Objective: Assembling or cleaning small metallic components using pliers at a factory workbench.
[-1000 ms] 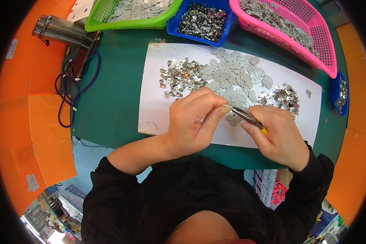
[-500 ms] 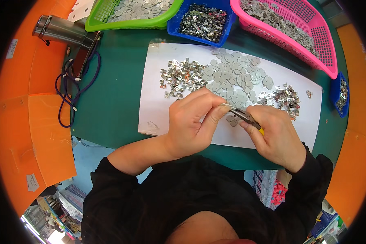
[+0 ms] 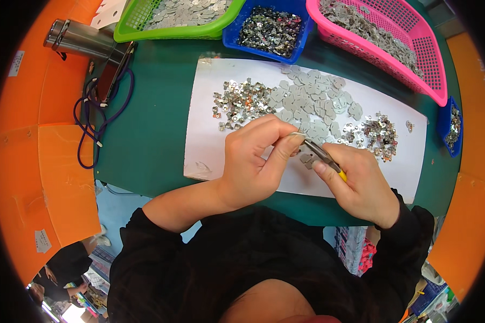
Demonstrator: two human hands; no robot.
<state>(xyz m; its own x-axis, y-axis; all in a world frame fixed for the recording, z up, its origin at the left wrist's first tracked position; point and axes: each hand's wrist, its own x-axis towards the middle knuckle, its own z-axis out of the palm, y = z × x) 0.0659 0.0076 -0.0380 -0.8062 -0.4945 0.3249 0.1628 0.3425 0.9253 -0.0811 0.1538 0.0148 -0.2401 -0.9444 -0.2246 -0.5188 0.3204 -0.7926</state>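
My left hand (image 3: 261,156) pinches a small flat grey plate (image 3: 298,134) between thumb and forefinger, most of it covered by the fingers. In my right hand (image 3: 355,177) is a pair of pliers (image 3: 323,155) with dark jaws and a yellow handle. The jaw tips meet the plate's edge beside my left thumb; whether they grip it I cannot tell. Beyond my hands, a pile of flat grey plates (image 3: 318,97) lies on a white board (image 3: 205,145). Small shiny metal clips (image 3: 245,102) are heaped to its left, and more small metal parts (image 3: 380,132) to its right.
Along the far edge of the green table (image 3: 140,118) stand a green basket (image 3: 178,36), a blue bin (image 3: 264,53) and a pink basket (image 3: 377,62), all holding metal parts. A small blue tray (image 3: 450,129) sits far right. At left are a steel flask (image 3: 86,40) and a purple cord (image 3: 129,91).
The pliers and my right hand have shifted slightly left and turned a little steeper. My left hand has barely moved. Another person has come into view at the lower left.
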